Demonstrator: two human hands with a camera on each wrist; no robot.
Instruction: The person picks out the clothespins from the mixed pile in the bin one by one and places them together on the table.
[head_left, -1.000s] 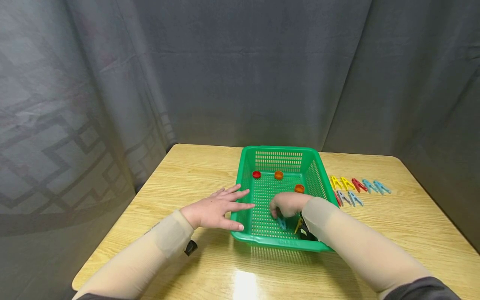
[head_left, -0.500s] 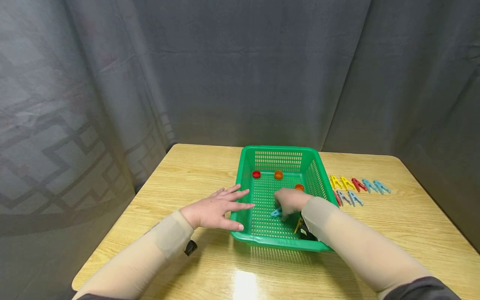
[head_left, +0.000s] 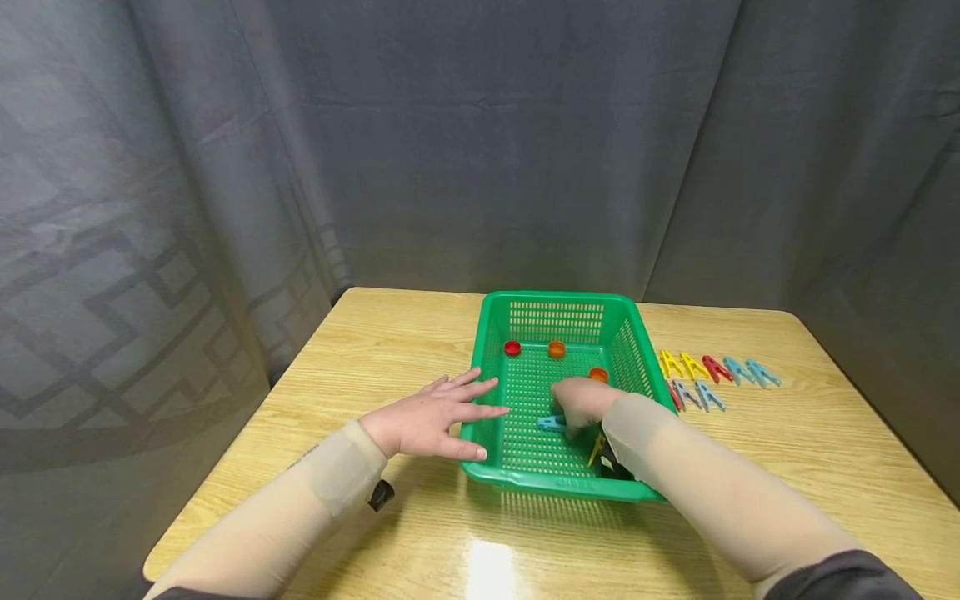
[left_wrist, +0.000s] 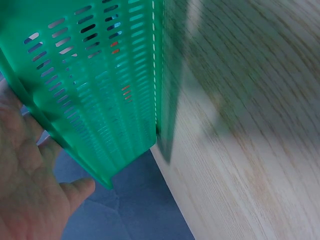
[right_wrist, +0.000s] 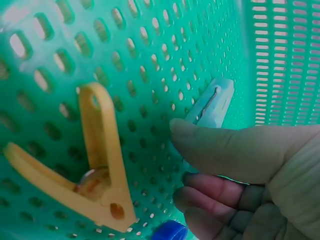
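Inside the green basket (head_left: 525, 481), my right hand (head_left: 585, 402) pinches a light blue clothespin (head_left: 551, 423) between thumb and fingers. The right wrist view shows one end of this clothespin (right_wrist: 215, 102) past the thumb; the rest is hidden by the hand. A yellow clothespin (right_wrist: 110, 165) lies on the basket floor close to that hand, and a blue cap (right_wrist: 170, 231) shows at the view's lower edge. My left hand (head_left: 438, 417) is spread with straight fingers over the basket's left rim. In the left wrist view, its thumb (left_wrist: 80, 190) is beside the rim.
A red cap (head_left: 512, 348) and two orange caps, one at the back (head_left: 557, 349) and one at the right (head_left: 598, 375), lie in the basket. Right of it, several clothespins sit in two rows on the wooden table (head_left: 405, 333), including a dark red one (head_left: 717, 370).
My right hand has shifted slightly to the right and away from me. The light blue clothespin has moved with it and turned to point left. My left hand has stayed put.
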